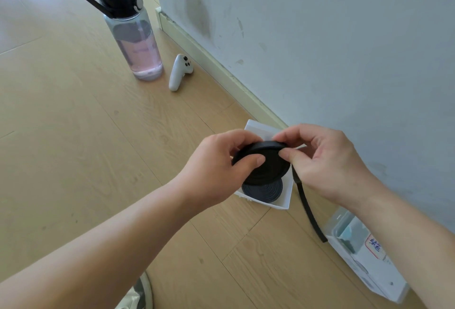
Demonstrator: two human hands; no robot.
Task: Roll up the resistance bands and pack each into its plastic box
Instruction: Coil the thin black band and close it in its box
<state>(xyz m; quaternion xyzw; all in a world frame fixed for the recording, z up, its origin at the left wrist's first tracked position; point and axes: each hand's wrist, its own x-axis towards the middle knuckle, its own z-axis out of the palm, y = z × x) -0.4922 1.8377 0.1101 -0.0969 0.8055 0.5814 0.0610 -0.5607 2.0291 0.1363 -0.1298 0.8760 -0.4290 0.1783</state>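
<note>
A black resistance band wound into a flat coil (267, 164) is held above an open white box (283, 204) on the wooden floor. My left hand (219, 166) grips the coil's left edge, thumb on its face. My right hand (325, 158) pinches the coil's upper right rim. The band's loose tail (309, 212) hangs down to the right, its end near the floor. Inside the box lies another coiled dark band (262, 190). A clear plastic box (354, 237) with a label sits at the lower right, partly behind my right forearm.
A tall water bottle (134, 35) with a black strap stands at the upper left, a white controller (179, 72) beside it. A grey wall (320, 37) and skirting run along the right. A shoe tip (140, 294) shows at the bottom.
</note>
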